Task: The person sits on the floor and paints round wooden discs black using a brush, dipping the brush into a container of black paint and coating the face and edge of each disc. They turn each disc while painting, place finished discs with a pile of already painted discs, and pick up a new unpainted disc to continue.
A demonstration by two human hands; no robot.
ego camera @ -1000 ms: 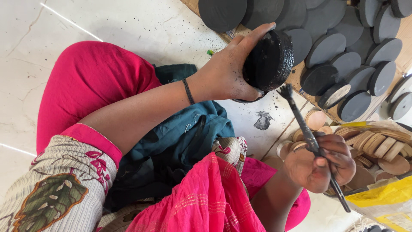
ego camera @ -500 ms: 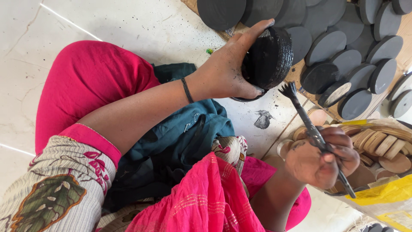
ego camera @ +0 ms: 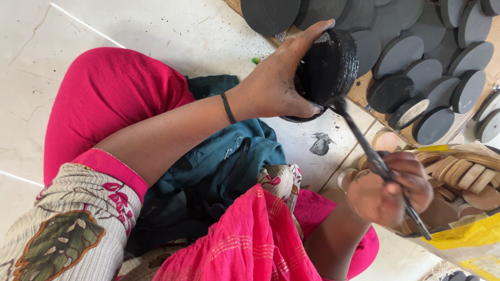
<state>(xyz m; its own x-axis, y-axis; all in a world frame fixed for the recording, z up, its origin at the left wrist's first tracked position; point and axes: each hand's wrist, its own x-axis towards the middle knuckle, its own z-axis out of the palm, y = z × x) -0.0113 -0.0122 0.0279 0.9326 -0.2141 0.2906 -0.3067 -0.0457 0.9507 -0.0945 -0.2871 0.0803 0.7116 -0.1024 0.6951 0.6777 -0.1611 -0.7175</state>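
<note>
— What do we have in our left hand (ego camera: 271, 86)?

— A stack of round discs (ego camera: 329, 65), all coated black. Our fingers are wrapped around it, thumb along the top and fingertips under the bottom edge, so the hand is clamped on it. We hold it up off the floor, above the white tiles (ego camera: 156, 31), with its round face turned toward us and its ribbed rim showing on the right.

— And the right hand (ego camera: 389, 190)?

— It is closed on a thin paintbrush (ego camera: 376, 161), black with paint. The brush's long axis runs on a slant: the handle end sticks out low and to the right, past our fingers, and the bristle end points up and to the left, touching the lower edge of the disc stack.

— So the two hands are apart?

— Yes, well apart, joined only by the brush reaching between them.

— What lies around us?

— Beyond the stack, rows of black painted discs (ego camera: 432, 88) lie overlapping on a wooden board (ego camera: 362, 91). Just behind our right hand sits a basket (ego camera: 469, 156) of bare wooden discs (ego camera: 469, 177). A black paint smear (ego camera: 320, 144) marks the tile below the stack.
</note>
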